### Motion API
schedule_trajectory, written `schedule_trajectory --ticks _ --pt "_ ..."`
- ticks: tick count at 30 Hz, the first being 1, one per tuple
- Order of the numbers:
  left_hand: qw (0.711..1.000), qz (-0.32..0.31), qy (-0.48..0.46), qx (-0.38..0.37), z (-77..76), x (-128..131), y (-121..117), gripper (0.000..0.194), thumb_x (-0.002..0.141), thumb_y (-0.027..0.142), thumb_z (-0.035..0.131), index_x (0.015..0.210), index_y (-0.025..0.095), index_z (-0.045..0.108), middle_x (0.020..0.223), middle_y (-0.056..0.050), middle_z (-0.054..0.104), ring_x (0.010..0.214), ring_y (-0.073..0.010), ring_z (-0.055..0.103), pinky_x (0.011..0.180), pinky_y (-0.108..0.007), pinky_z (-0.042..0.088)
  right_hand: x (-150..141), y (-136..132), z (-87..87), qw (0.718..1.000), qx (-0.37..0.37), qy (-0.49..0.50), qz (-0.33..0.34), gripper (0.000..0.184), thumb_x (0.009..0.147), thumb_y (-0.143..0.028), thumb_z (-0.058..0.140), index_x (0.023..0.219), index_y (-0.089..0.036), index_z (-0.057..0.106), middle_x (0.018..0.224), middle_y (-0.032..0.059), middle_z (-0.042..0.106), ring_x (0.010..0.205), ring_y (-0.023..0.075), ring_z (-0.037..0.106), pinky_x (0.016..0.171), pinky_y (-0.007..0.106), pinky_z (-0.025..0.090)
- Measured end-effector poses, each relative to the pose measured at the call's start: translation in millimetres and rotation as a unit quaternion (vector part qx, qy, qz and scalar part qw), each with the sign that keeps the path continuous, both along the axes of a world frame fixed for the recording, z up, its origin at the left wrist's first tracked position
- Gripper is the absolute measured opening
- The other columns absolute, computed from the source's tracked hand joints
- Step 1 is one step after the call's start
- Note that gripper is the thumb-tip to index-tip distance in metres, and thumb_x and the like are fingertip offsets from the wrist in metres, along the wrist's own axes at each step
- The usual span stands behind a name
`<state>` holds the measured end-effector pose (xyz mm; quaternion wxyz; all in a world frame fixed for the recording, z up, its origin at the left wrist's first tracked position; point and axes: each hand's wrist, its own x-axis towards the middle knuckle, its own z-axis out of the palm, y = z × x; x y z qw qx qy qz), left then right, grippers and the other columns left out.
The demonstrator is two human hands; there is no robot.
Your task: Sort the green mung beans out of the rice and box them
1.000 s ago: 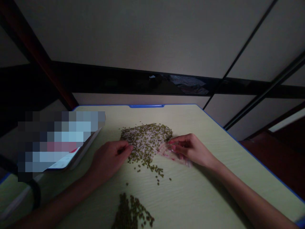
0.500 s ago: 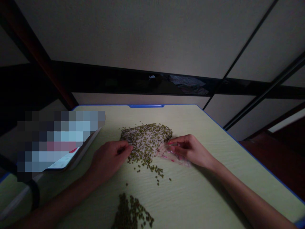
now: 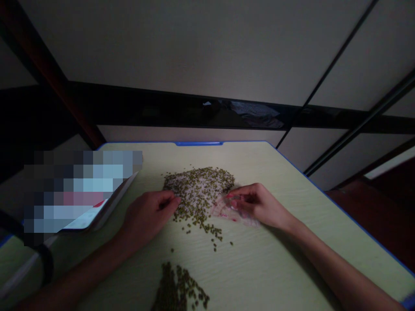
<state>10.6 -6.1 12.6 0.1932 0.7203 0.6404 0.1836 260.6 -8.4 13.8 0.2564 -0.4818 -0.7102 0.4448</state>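
Note:
A spread pile of small green beans, which look like mung beans, (image 3: 201, 183) lies mid-table, with paler bits showing among them. At its left edge rests my left hand (image 3: 151, 211), closed with thumb and fingertips together; whatever it may pinch is hidden. My right hand (image 3: 256, 202) is at the pile's right side, its fingers closed on a thin clear plastic bag (image 3: 223, 209) with red print. The bag lies crumpled against the beans. Nearer to me is a second, darker heap of green beans (image 3: 175, 287), cut off by the lower frame edge.
The pale table (image 3: 292, 207) has a blue rim and a blue handle (image 3: 199, 143) at its far side. A tablet-like screen (image 3: 81, 220), partly blurred out, stands tilted at the left. Behind the table rise pale cabinet panels (image 3: 194, 52).

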Motion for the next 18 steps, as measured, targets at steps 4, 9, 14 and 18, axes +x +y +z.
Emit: schedule_trajectory --ticks 4,9,14,18 --pt "1.000 -0.001 -0.003 0.001 -2.0 -0.9 0.5 0.035 0.074 0.045 0.037 0.049 0.021 0.041 0.045 0.004 0.042 0.049 -0.0138 0.045 0.050 -0.026 0.024 -4.0 -1.0 -0.9 1.000 0.005 -0.001 0.000 0.026 0.078 -0.031 0.054 0.083 -0.011 0.069 0.057 0.0007 0.051 0.048 0.0080 0.036 0.043 0.021 0.028" --pt "1.000 0.000 0.000 -0.001 -3.0 -1.6 1.2 0.035 0.074 0.046 0.037 0.050 0.021 0.041 0.046 0.005 0.042 0.049 -0.0136 0.045 0.050 -0.026 0.024 -7.5 -1.9 -0.8 1.000 0.004 0.001 0.003 0.027 0.077 -0.031 0.054 0.084 -0.010 0.069 0.059 0.0016 0.053 0.048 0.0085 0.036 0.044 0.021 0.029" --pt "1.000 0.000 -0.008 -0.002 -2.5 -2.0 -0.1 0.034 0.074 0.045 0.037 0.050 0.021 0.039 0.047 0.004 0.042 0.051 -0.0137 0.045 0.051 -0.026 0.025 -4.7 -0.9 0.5 1.000 0.000 0.008 -0.012 0.026 0.078 -0.029 0.053 0.083 -0.008 0.068 0.054 -0.0003 0.047 0.047 0.0077 0.035 0.043 0.021 0.027" --pt "1.000 -0.003 -0.004 0.001 -1.6 -1.4 -0.5 0.035 0.075 0.045 0.037 0.049 0.022 0.037 0.046 0.005 0.040 0.049 -0.0134 0.043 0.050 -0.026 0.025 -4.6 -1.9 1.0 1.000 -0.007 0.010 0.000 0.026 0.078 -0.028 0.053 0.083 -0.008 0.068 0.054 -0.0001 0.047 0.047 0.0078 0.036 0.043 0.021 0.027"
